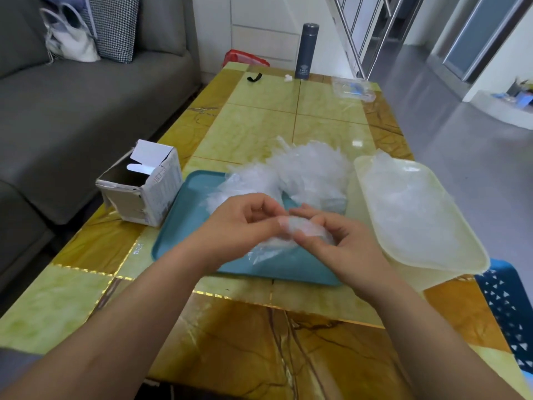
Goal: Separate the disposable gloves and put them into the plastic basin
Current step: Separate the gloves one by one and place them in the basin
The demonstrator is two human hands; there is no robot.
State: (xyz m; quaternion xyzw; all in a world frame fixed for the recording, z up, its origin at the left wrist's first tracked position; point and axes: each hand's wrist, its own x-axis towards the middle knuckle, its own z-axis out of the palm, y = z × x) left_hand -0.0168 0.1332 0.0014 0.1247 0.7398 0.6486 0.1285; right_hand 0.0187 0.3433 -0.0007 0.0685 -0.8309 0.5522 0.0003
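Note:
A heap of clear disposable gloves (pixel 308 171) lies on the far part of a teal tray (pixel 184 235) and spills onto the table behind it. Above the tray's near half, my left hand (pixel 245 223) and my right hand (pixel 337 241) meet, both pinching one crumpled clear glove (pixel 300 229) between thumbs and fingertips. Its loose end hangs down onto the tray. The cream plastic basin (pixel 470 255) stands just right of the tray, with several clear gloves (pixel 409 200) lying inside it.
An open white cardboard box (pixel 144 186) stands left of the tray. At the table's far end are a grey flask (pixel 306 51), a black strap (pixel 254 77) and a clear plastic packet (pixel 353 88). A grey sofa (pixel 86 105) runs along the left; a blue stool (pixel 510 307) sits at right.

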